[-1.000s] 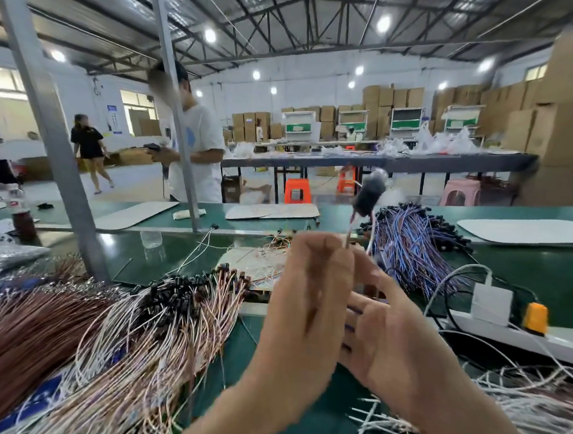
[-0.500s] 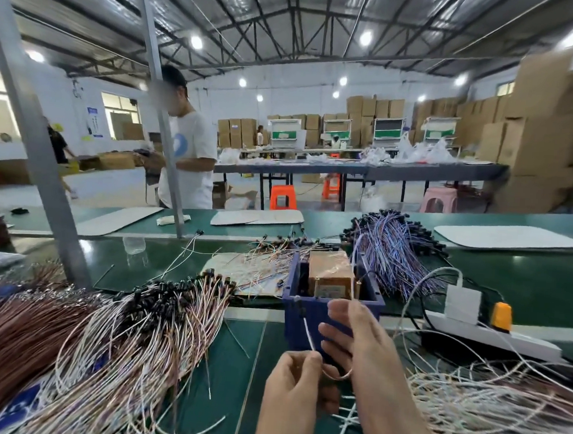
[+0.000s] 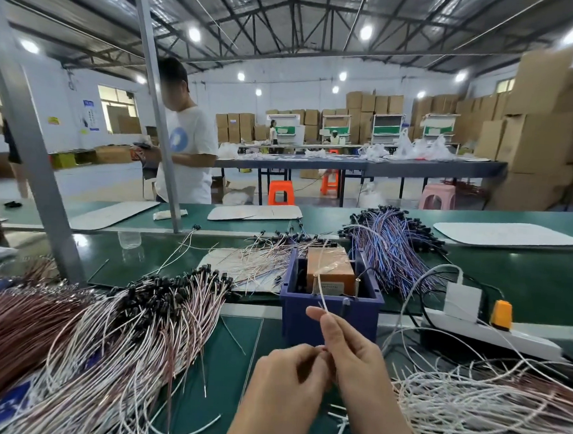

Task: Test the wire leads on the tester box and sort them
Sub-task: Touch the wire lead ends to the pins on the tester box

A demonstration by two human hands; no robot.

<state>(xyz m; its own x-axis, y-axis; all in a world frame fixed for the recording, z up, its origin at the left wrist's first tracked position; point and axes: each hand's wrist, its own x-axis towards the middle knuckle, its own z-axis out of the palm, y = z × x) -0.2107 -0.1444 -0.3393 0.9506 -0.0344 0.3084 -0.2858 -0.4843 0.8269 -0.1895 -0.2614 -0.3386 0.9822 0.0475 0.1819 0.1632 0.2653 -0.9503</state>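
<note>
A blue tester box (image 3: 329, 315) with an orange block (image 3: 329, 268) inside stands on the green bench straight ahead. My right hand (image 3: 350, 351) pinches a thin white wire lead (image 3: 319, 291) that rises toward the box's metal posts. My left hand (image 3: 289, 374) sits just below and left, fingers curled and pinching the lower end of the same lead. A big heap of white and brown leads with black ends (image 3: 131, 318) lies to the left. A loose pile of white leads (image 3: 481, 416) lies to the right.
A bundle of blue and purple leads (image 3: 391, 243) lies behind the box. More pink leads (image 3: 262, 259) rest on a white mat behind it. A white power strip (image 3: 493, 330) with an orange plug sits to the right. A metal post (image 3: 37, 154) stands left; a person stands beyond the bench.
My hands came down from in front of my face to the bench front. The tester box came into view, and the lead now reaches up to its posts.
</note>
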